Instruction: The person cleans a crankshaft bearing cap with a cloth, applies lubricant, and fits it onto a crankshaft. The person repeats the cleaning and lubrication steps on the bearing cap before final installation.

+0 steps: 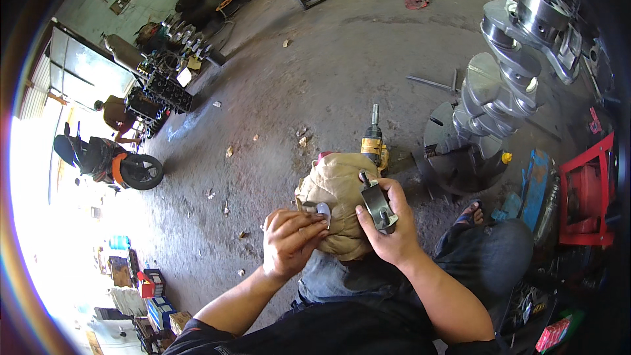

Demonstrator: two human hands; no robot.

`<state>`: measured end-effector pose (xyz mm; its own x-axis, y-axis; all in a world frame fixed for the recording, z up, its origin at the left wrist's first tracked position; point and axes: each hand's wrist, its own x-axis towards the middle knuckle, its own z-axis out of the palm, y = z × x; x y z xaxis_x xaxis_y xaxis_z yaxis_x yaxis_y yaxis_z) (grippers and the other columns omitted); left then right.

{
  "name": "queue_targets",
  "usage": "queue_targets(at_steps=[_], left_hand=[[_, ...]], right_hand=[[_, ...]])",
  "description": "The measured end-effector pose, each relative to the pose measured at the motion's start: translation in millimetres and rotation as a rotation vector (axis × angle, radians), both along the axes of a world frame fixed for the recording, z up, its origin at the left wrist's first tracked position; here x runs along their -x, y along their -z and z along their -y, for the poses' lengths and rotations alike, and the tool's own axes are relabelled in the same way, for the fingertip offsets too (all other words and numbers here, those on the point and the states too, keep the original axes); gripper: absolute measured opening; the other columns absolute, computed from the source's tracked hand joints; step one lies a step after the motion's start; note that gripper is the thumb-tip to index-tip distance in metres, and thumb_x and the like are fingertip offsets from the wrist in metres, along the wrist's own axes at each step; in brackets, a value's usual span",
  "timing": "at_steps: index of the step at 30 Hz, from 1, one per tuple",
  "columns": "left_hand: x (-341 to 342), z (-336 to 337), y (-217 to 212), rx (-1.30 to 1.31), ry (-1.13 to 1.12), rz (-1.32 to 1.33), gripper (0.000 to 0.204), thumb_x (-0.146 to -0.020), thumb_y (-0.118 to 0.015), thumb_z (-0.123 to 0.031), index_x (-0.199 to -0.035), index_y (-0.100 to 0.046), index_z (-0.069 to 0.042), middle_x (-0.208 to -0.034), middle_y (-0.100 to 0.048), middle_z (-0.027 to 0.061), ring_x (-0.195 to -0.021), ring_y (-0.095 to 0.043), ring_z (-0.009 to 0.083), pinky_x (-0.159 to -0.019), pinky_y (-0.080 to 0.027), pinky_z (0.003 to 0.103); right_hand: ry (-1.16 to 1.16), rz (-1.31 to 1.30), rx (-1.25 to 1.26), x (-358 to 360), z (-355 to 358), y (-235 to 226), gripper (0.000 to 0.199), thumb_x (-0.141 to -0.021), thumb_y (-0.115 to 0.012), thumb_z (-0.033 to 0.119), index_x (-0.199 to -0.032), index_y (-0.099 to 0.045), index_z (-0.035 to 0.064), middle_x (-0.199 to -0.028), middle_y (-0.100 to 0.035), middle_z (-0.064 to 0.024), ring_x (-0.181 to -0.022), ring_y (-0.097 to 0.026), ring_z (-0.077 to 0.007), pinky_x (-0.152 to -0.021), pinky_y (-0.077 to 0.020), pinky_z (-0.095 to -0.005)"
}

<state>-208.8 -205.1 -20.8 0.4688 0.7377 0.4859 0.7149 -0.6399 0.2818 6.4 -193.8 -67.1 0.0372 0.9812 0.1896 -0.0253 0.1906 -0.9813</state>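
Note:
Between the fingertips of my left hand (pixel 286 240), closed in a pinch, is a thin, shiny, rounded metal piece (pixel 323 212). My right hand (pixel 399 233) grips a metal bearing cap (pixel 377 205) with a curved hollow and two bolts through its ends, one bolt pointing up and away. The fingers of that hand wrap its right side and the thumb lies along its near left side. Both hands are over a tan cloth (pixel 342 181) bundled in front of my lap; what it covers is hidden. Just beyond the cloth is a yellow and black impact driver (pixel 373 144).
A large crankshaft (pixel 503 59) stands upright at right, above a dark round base (pixel 453 167). Right of it are a blue metal bar (pixel 536 181) and a red frame (pixel 588 190). At left, a person (pixel 117 115) bends beside an engine block (pixel 164 92) and a motorcycle (pixel 108 161).

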Motion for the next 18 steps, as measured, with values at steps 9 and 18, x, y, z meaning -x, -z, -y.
queue_targets(at_steps=[9, 18], left_hand=[[-12.5, 13.4, -11.7, 0.316, -0.225, -0.306, 0.080, -0.085, -0.071, -0.047, -0.149, -0.050, -0.004, -0.156, -0.048, 0.0132, -0.110, -0.058, 0.0328, -0.099, -0.040, 0.046], [5.7, -35.5, 9.1, 0.427, -0.278, 0.404, 0.019, -0.093, -0.067, 0.000, -0.111, -0.074, -0.003, -0.114, -0.074, 0.0122, -0.100, -0.072, 0.0192, -0.082, -0.056, 0.030]], right_hand=[[-0.071, -0.090, -0.010, -16.4, 4.2, -10.5, 0.033, -0.087, -0.074, 0.008, -0.117, -0.064, -0.0013, -0.107, -0.067, -0.0112, -0.096, -0.066, -0.0191, -0.087, -0.0512, -0.0316], [-0.244, -0.672, 0.552, -44.5, 2.5, -22.5, 0.042, -0.089, -0.079, 0.018, -0.115, -0.048, 0.0090, -0.086, -0.061, -0.0041, -0.070, -0.067, -0.0165, -0.063, -0.0571, -0.0347]])
